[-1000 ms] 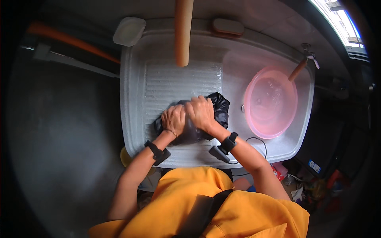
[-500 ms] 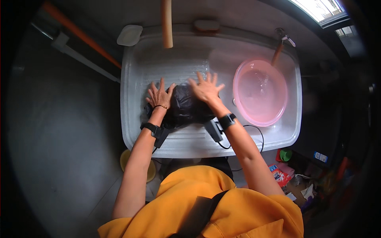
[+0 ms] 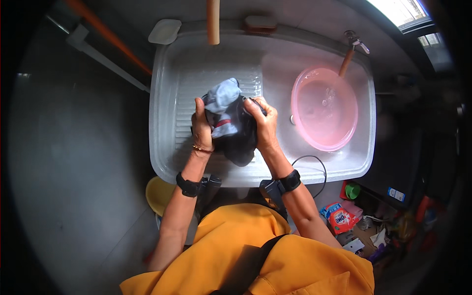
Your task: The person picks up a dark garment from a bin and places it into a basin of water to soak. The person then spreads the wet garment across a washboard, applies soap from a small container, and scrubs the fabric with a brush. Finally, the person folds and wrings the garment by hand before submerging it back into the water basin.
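Over the ridged left side of the sink (image 3: pixel 361 162), my two hands hold up a bunched black cloth garment (image 3: pixel 241 142). A light blue patch of fabric (image 3: pixel 223 96) with a thin red stripe below it shows at its upper left; whether this is lining or a separate piece I cannot tell. My left hand (image 3: pixel 202 129) grips the left side, thumb up and fingers behind the cloth. My right hand (image 3: pixel 265 124) is closed on the upper right edge, thumb pressed on top. The garment's lower end hangs slightly blurred.
On the sink's right side stands a pink basin (image 3: pixel 295 105) of water, under a tap (image 3: pixel 356 42). A white dish (image 3: pixel 164 31) and a brush-like block (image 3: pixel 260 23) lie along the back rim. A yellow bucket (image 3: pixel 158 195) stands at lower left, a red detergent bag (image 3: pixel 340 218) at lower right.
Both hands were spread flat on the black garment against the washboard. They have now gripped and lifted it, bunching it together, and the light blue fabric has come into view.
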Action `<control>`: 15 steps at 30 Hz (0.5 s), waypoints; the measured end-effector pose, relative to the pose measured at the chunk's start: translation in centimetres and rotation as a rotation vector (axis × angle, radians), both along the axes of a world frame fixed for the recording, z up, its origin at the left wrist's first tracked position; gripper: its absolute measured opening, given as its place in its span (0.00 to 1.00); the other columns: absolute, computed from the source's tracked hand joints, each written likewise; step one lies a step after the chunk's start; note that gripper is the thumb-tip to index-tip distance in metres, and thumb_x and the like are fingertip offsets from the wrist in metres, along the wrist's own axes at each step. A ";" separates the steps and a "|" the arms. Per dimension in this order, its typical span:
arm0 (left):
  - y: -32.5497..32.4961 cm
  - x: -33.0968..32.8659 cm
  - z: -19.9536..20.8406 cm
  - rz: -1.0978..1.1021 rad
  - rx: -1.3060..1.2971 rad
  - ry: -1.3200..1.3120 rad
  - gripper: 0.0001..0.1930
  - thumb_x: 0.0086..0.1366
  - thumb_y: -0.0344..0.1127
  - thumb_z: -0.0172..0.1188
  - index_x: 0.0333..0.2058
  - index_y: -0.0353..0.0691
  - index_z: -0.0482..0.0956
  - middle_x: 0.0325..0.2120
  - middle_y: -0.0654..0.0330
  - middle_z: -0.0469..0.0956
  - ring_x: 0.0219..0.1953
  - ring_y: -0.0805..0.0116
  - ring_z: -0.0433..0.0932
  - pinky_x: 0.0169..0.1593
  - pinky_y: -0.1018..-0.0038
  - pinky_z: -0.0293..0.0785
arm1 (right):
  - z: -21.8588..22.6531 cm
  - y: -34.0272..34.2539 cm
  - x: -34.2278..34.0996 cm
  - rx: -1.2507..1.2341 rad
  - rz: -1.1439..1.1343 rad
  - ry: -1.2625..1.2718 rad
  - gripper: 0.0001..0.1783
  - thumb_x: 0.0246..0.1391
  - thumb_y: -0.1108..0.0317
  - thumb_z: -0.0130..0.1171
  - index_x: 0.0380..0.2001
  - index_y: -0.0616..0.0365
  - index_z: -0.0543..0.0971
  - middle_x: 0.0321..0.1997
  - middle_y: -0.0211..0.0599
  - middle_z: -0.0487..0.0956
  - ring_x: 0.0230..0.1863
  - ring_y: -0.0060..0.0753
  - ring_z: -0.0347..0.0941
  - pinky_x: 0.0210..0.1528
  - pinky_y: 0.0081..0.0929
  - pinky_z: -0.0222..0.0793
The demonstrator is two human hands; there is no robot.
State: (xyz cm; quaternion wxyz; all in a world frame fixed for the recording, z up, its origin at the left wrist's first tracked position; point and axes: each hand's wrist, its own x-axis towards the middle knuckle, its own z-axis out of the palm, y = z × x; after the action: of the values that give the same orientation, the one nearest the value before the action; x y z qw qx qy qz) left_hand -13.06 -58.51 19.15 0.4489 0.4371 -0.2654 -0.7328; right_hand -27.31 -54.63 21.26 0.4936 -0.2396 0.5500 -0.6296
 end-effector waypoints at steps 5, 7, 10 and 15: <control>0.3 3.8 -8.4 -0.176 -0.604 -0.949 0.09 0.54 0.33 0.56 0.26 0.31 0.76 0.19 0.52 0.75 0.22 0.57 0.76 0.28 0.69 0.68 | -7.4 -0.1 1.2 -0.177 0.216 0.562 0.14 0.42 0.70 0.59 0.16 0.68 0.67 0.22 0.40 0.66 0.26 0.35 0.66 0.32 0.30 0.61; 1.1 3.2 -8.2 -0.126 -0.819 -1.191 0.05 0.49 0.27 0.57 0.22 0.31 0.72 0.21 0.47 0.72 0.29 0.45 0.73 0.35 0.64 0.68 | -9.8 -0.2 0.1 -0.255 0.342 0.889 0.15 0.38 0.65 0.59 0.17 0.67 0.68 0.25 0.45 0.69 0.32 0.47 0.68 0.35 0.38 0.64; 1.2 4.2 -6.7 -0.197 -0.797 -1.239 0.18 0.40 0.24 0.58 0.34 0.34 0.69 0.37 0.46 0.65 0.42 0.46 0.67 0.46 0.62 0.64 | -7.8 0.2 -0.8 -0.241 0.502 0.755 0.19 0.38 0.59 0.61 0.31 0.62 0.74 0.41 0.48 0.68 0.42 0.49 0.68 0.46 0.35 0.65; -0.8 3.6 -5.2 -0.144 -0.614 -1.615 0.37 0.46 0.34 0.61 0.59 0.46 0.61 0.57 0.46 0.55 0.60 0.45 0.54 0.60 0.50 0.50 | -7.9 0.4 -6.6 0.230 0.056 0.825 0.34 0.47 0.41 0.54 0.53 0.48 0.70 0.58 0.50 0.61 0.57 0.52 0.61 0.58 0.43 0.57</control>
State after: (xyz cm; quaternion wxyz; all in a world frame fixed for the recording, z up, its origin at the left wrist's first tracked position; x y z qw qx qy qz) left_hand -9.43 -59.35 13.93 0.1735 0.6652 -0.7161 -0.1209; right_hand -33.91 -54.27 13.36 0.2726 -0.4296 0.7612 -0.4020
